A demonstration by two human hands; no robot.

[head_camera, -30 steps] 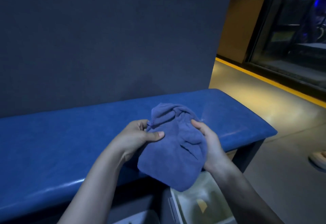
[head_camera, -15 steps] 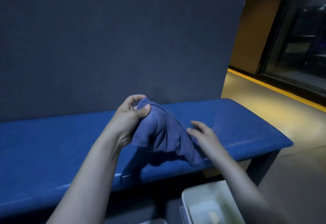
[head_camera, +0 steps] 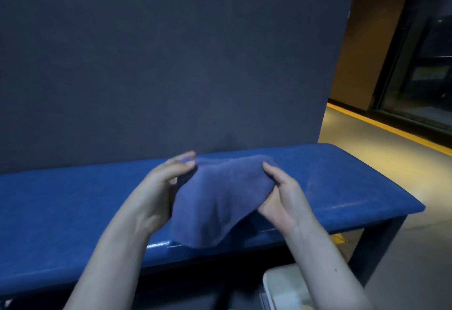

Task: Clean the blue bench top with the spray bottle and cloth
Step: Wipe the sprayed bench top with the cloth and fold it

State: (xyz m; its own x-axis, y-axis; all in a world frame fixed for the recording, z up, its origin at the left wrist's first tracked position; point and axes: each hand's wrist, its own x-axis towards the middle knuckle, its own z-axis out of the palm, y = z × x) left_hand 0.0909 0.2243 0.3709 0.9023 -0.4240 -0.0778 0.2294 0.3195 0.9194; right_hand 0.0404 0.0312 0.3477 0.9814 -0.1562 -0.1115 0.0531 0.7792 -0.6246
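Above the blue bench top (head_camera: 73, 212), the left hand (head_camera: 156, 192) and right hand (head_camera: 281, 199) are each pinching an upper corner of the blue cloth (head_camera: 217, 202), fingers closed on it. Its lower edge is drooping over the bench's near edge, while a white bin (head_camera: 281, 285) is sitting on the floor below.

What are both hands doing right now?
Left hand: closed, pinching the cloth's left edge.
Right hand: closed on the cloth's right edge.
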